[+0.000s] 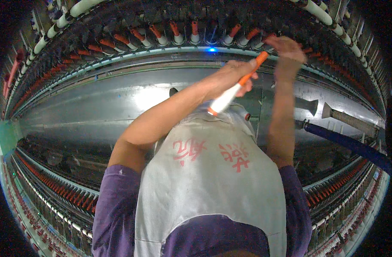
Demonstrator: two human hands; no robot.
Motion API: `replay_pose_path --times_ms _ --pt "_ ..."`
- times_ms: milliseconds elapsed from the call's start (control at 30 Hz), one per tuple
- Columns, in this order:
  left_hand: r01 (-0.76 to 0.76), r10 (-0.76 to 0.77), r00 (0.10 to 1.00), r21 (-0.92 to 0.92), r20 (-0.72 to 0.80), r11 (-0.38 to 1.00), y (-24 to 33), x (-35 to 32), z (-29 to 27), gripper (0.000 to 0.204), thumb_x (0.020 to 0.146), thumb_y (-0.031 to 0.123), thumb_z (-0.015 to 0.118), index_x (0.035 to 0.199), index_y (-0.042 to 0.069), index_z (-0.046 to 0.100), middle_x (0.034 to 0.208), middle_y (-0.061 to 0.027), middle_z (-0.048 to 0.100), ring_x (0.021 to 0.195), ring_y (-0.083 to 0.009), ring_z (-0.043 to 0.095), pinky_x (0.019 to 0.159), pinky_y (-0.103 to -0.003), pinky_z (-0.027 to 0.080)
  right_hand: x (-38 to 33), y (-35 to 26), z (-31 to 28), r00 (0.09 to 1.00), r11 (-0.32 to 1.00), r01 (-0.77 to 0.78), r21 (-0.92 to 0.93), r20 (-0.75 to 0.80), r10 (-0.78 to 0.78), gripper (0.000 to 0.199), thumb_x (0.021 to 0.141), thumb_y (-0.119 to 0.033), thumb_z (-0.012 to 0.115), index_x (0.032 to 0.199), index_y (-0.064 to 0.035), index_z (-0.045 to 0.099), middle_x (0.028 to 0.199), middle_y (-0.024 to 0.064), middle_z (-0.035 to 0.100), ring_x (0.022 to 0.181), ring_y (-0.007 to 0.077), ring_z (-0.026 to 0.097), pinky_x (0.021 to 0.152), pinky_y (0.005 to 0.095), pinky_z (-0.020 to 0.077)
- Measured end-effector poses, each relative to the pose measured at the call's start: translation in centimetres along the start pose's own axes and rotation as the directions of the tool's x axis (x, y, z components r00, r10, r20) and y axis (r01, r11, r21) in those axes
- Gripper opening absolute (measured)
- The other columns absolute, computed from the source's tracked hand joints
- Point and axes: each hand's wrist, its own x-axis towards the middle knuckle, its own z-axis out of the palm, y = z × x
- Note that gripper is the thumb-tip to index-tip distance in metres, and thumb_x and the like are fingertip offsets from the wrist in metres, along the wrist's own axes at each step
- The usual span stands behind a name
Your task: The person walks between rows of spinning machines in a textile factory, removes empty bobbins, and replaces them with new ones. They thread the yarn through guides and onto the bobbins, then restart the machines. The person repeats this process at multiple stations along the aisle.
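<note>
My left hand is closed around the middle of a bobbin, an orange tube with white yarn wound on its lower part. It is held slantwise, its bare orange end up to the right and the yarn end down to the left. Farther off and to the right, my right hand reaches up to a row of spinning-frame bobbins. Motion smears its fingers, so whether they grip a bobbin does not show. Several of these bobbins stand on spindles, orange at the top and white below.
A blue light glows on the rail below a gap in the bobbin row. White rollers run above. To the right lie a dark blue hose and grey flared nozzles. Another bobbin row stands behind me. I wear a pale apron.
</note>
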Motion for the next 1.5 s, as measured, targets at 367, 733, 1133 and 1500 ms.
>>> replay_pose_path --times_ms 367,733,1133,1500 --pt "0.035 0.124 0.976 0.688 -0.181 0.725 4.2 -8.1 -5.7 0.044 0.092 0.045 0.051 0.075 0.004 0.054 0.060 0.0005 0.045 0.055 -0.0090 0.042 0.050 -0.027 0.035 0.3 -9.2 -4.2 0.967 0.999 0.001 0.046 0.254 -0.013 0.024 0.082 -0.014 0.058 0.102 -0.0005 0.061 0.108 0.0131 0.058 0.091 0.0226 0.059 0.080 0.0330 0.0480" --pt "-0.019 0.151 0.966 0.527 -0.208 0.850 1.5 -6.8 -5.4 0.041 0.093 0.043 0.049 0.090 0.003 0.059 0.066 -0.0019 0.051 0.058 -0.0129 0.046 0.056 -0.027 0.039 -2.1 -8.3 5.4 0.892 0.600 -0.409 0.688 0.439 0.106 0.014 0.086 -0.011 0.057 0.092 -0.0023 0.065 0.088 0.0066 0.064 0.077 0.0172 0.061 0.068 0.0313 0.0491" --pt "0.365 0.231 0.844 0.835 -0.484 0.413 -2.2 -15.8 -14.9 0.046 0.094 0.047 0.044 0.094 0.002 0.054 0.062 -0.0096 0.055 0.055 -0.0233 0.054 0.054 -0.035 0.042 -4.2 4.4 1.1 0.737 0.639 0.587 -0.496 0.654 -0.170 0.017 0.076 -0.003 0.058 0.091 -0.0053 0.065 0.076 0.0084 0.062 0.063 0.0204 0.059 0.062 0.0320 0.0501" --pt "-0.312 0.103 0.886 -0.417 -0.453 0.854 0.0 -9.3 -11.2 0.051 0.096 0.046 0.036 0.088 0.003 0.062 0.110 -0.0144 0.059 0.098 -0.0211 0.057 0.081 -0.033 0.044 -10.3 -4.4 11.6 0.652 0.785 -0.593 0.179 0.679 0.337 0.017 0.090 -0.014 0.057 0.094 -0.0002 0.066 0.061 -0.0005 0.053 0.052 0.0056 0.043 0.047 0.0206 0.0351"
